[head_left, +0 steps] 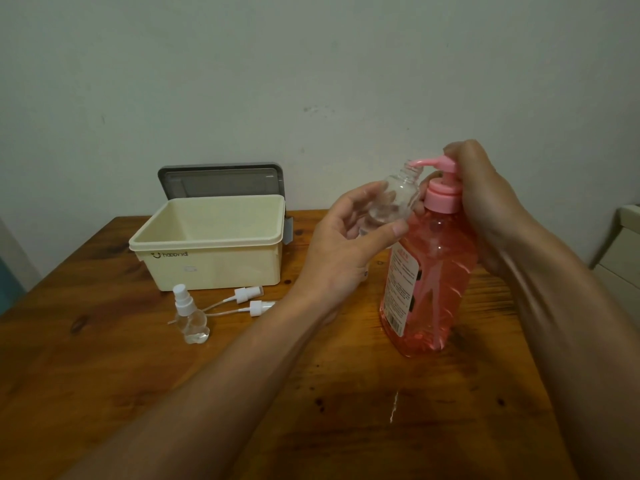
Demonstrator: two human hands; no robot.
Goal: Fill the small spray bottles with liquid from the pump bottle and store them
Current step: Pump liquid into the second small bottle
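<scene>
Closest in, at six o'clock on the wooden table [138, 393], lies a thin pale streak [394, 410]; whether it is spilled liquid or glare is hard to say.

Further in, at three o'clock from the middle, stands the pink pump bottle [433, 271], upright and mostly full. The right hand [485, 202] sits on its pump head [446, 166] with the fingers curled over the top; the fingertips are hidden behind it. At nine o'clock of the pump, the left hand [341, 244] grips the small bottle [394, 199], thumb and fingers clamped round its clear body, tilted so its open neck meets the spout.

This looks like the filling step. The next move likely calls for a slow, steady press while the neck stays right under the spout, since the opening is narrow.

At nine o'clock on the table a capped bottle [190, 320] stands upright. Just beyond it lie two loose spray tops [247, 294] with thin tubes. Behind them is the cream box [214, 244], with its grey lid [221, 181] upright at twelve o'clock near the wall.

I cannot tell how full the held bottle is or whether liquid is flowing. Only one uncapped bottle shows.
</scene>
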